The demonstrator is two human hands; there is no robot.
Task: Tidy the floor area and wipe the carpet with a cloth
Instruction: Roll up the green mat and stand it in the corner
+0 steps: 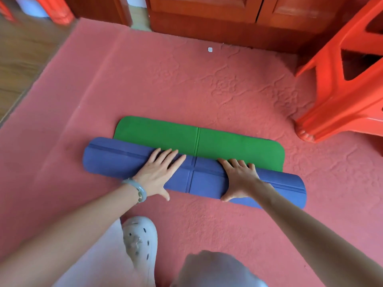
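A mat lies on the pink-red carpet (165, 83), most of it wound into a blue roll (116, 160) with a green flat end (228, 146) still spread out beyond it. My left hand (159, 175) presses flat on the middle of the roll, fingers straight and spread. My right hand (238, 179) rests on the roll just to the right, fingers bent over its far side and thumb at its near edge. No cloth is visible.
A red plastic stool (342, 79) stands at the right. Wooden cabinet doors (228, 17) line the back. A small white object (210, 49) lies on the carpet near them. Wood floor (20, 54) shows at left. My white shoe (141, 239) is near the roll.
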